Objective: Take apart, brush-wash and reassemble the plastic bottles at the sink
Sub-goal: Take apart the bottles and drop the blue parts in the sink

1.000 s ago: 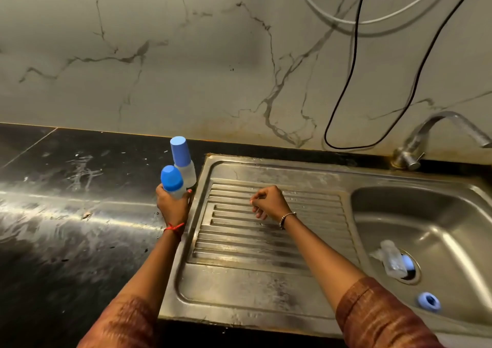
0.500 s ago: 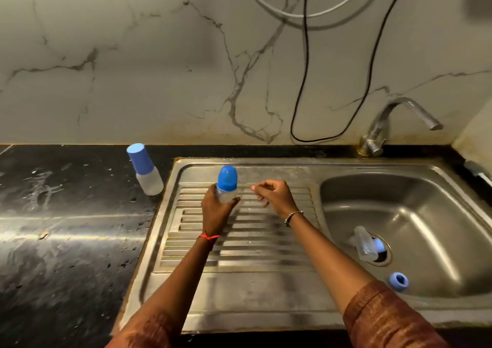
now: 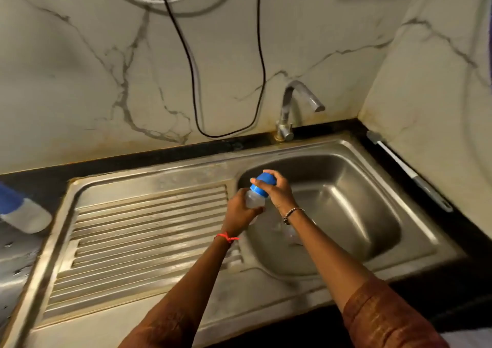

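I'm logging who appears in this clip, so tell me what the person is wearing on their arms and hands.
The left hand has a red thread tied at the wrist; the right hand has a thin beaded metal bracelet. Both arms wear rust-brown sleeves. No gloves.

A black worktop (image 3: pixel 202 147) carries a steel sink (image 3: pixel 159 177) — drainboard left, basin right. A blue-capped bottle (image 3: pixel 25 214) sits at its left edge — a slim white tool (image 3: pixel 407 171) lies along the right.
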